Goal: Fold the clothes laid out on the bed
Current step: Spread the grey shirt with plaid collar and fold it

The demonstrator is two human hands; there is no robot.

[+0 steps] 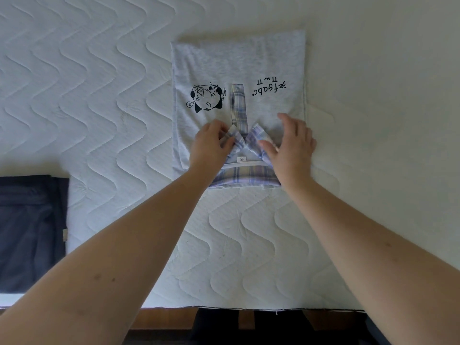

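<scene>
A light grey shirt [239, 63] lies folded into a rectangle on the white quilted bed [99, 95]. It has a plaid collar [251, 138], a plaid placket, a cartoon print on the left and black lettering on the right. My left hand [209, 145] pinches the left collar flap between thumb and fingers. My right hand [291, 143] rests on the right collar flap with its fingers spread and fairly straight. The collar end of the shirt points toward me.
A dark navy garment [29, 232] lies folded at the bed's near left edge. The mattress edge [224, 307] runs along the bottom, with wooden floor and dark shapes below it.
</scene>
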